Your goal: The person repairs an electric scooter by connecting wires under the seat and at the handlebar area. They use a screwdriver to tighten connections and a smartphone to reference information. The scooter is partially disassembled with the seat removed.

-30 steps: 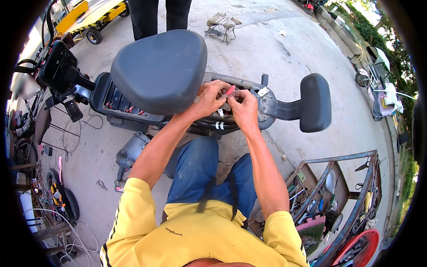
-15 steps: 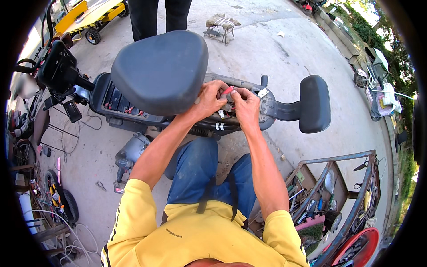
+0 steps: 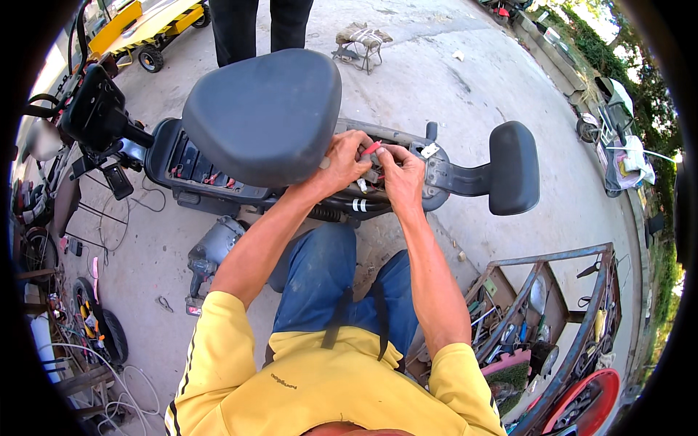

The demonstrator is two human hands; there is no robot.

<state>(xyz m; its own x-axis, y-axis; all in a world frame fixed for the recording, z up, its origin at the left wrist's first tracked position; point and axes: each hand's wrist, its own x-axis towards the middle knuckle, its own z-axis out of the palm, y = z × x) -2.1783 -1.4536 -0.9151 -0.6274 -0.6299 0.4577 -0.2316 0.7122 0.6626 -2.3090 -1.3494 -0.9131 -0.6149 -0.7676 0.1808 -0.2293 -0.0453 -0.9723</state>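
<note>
An electric scooter stands across in front of me, its black seat (image 3: 262, 116) tipped up and its small backrest (image 3: 513, 168) at the right. Over the open rear frame my hands meet at a small red piece (image 3: 371, 148), which looks like a sleeve or connector on a wire. My left hand (image 3: 345, 160) pinches its left side, partly behind the seat's edge. The fingertips of my right hand (image 3: 403, 171) close on its right end. Below them a white plug (image 3: 362, 186) and some wires show in the frame. Finer detail between the fingers is hidden.
A grey and black power tool (image 3: 207, 265) lies on the ground left of my knees. At the lower right is a metal rack of tools (image 3: 556, 254) with a red wheel rim (image 3: 607, 381). A person in dark trousers (image 3: 258, 29) stands beyond the seat.
Almost nothing differs. Both hands stay on the red piece, with only a slight shift of the fingers.
</note>
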